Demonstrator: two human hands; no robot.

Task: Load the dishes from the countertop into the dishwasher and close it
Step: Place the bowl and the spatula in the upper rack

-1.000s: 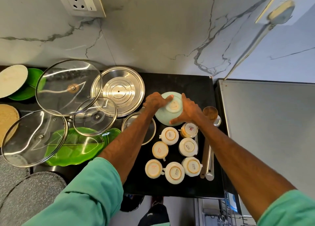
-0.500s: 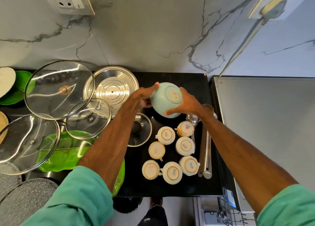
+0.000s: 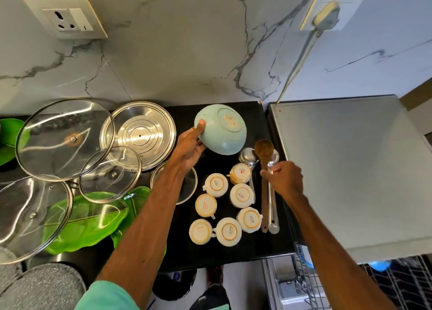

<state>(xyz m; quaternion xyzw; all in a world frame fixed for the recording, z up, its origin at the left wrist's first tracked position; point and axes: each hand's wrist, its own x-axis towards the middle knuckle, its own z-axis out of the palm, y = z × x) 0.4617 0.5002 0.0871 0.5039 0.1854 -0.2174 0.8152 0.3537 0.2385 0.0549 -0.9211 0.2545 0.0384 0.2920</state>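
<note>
My left hand (image 3: 190, 146) holds a pale green bowl (image 3: 222, 132) by its rim, lifted and tilted with its base toward me, above the black countertop (image 3: 236, 249). My right hand (image 3: 284, 177) is closed around the handle of a steel ladle (image 3: 272, 192), which lies beside a wooden spoon (image 3: 263, 150) and another steel spoon (image 3: 246, 156). Several upside-down white cups (image 3: 229, 231) stand between my arms. The dishwasher rack (image 3: 311, 284) shows at the bottom right.
Glass lids (image 3: 63, 139), a steel lid (image 3: 139, 134) and green leaf-shaped plates (image 3: 86, 221) crowd the left of the counter. A small glass lid (image 3: 187, 183) lies under my left arm. A grey appliance top (image 3: 346, 169) stands at the right.
My right hand let go of the bowl and dropped to the ladle handle. My left hand alone now holds the bowl, raised and tilted further.
</note>
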